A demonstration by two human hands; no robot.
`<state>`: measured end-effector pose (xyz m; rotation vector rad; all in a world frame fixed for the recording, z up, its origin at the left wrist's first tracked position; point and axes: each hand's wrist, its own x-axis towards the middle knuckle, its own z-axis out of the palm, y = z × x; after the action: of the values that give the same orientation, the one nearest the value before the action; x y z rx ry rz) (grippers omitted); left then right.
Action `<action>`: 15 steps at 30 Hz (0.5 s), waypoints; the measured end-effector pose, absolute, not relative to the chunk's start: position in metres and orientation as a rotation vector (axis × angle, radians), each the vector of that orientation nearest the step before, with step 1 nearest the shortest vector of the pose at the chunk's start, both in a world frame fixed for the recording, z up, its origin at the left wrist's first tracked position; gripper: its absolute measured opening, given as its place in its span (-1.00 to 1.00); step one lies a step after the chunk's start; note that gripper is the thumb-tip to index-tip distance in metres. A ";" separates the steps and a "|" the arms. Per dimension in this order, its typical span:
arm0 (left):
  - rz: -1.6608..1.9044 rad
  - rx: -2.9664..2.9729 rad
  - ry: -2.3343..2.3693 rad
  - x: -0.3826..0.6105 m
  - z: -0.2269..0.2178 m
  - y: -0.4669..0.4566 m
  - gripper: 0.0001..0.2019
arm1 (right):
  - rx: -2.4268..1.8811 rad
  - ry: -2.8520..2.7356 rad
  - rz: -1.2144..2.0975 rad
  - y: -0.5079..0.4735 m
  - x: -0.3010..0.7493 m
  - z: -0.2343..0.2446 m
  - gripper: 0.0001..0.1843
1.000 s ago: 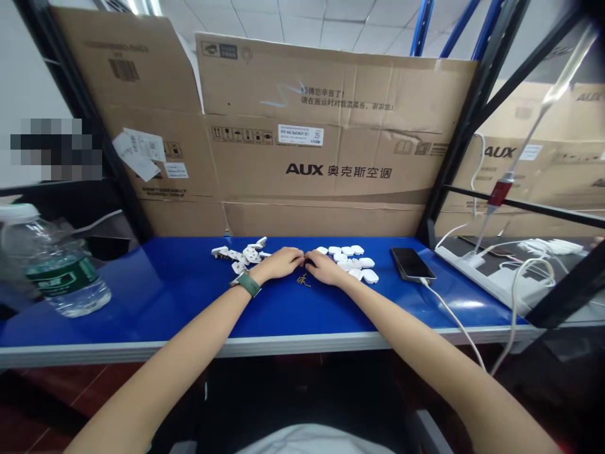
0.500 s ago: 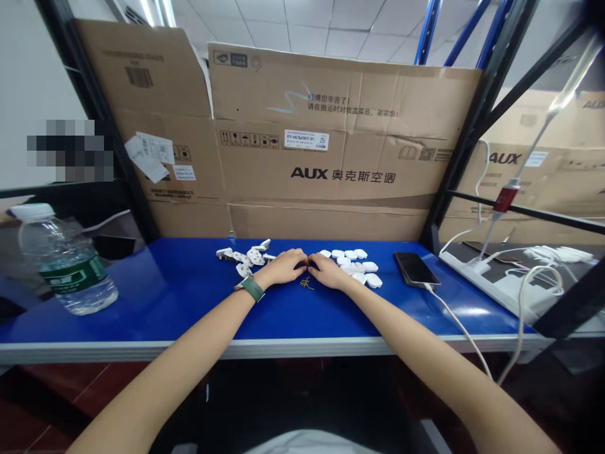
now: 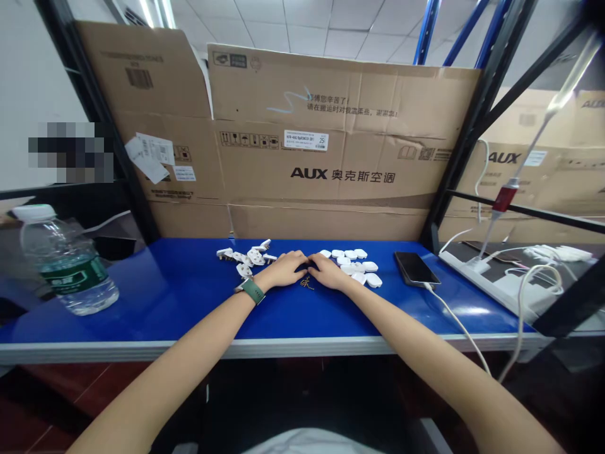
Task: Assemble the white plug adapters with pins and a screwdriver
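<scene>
My left hand [image 3: 288, 268] and my right hand [image 3: 327, 272] meet at the middle of the blue tabletop, fingers curled and tips nearly touching. Whatever they pinch is hidden behind the fingers. Just in front of them lies a small scatter of brass-coloured screws [image 3: 306, 284]. Beside my left hand is a loose heap of white plastic plug parts [image 3: 255, 256], some with prongs showing. To the right of my right hand, several rounded white plastic pieces [image 3: 370, 267] lie close together. A watch with a green strap [image 3: 254, 290] is on my left wrist.
A water bottle [image 3: 69, 265] stands at the left of the blue table [image 3: 189, 315]. On the right lie a black phone [image 3: 416, 268] with its white cable [image 3: 456, 325] and a white power strip [image 3: 491, 287]. Cardboard [image 3: 331, 217] walls off the back.
Both hands stay in nearly the same place, with only a slight shift of the fingers. The white parts and the screws look unmoved.
</scene>
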<state>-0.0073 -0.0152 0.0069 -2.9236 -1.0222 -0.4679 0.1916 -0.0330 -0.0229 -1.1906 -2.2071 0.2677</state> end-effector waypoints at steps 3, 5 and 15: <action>-0.474 -2.918 -1.008 -0.007 0.005 -0.014 -0.72 | -1.195 -2.212 0.265 -0.034 0.192 -0.023 -0.83; -0.471 -2.916 -1.005 -0.008 0.005 -0.013 -0.71 | -1.205 -2.215 0.260 -0.034 0.191 -0.022 -0.83; -0.462 -2.919 -1.001 -0.008 0.004 -0.012 -0.70 | -1.216 -2.225 0.255 -0.036 0.191 -0.020 -0.84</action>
<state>-0.0079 -0.0119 0.0042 -2.9191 -1.0012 -0.4624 0.1909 -0.0359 -0.0202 -1.2156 -2.2254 0.2551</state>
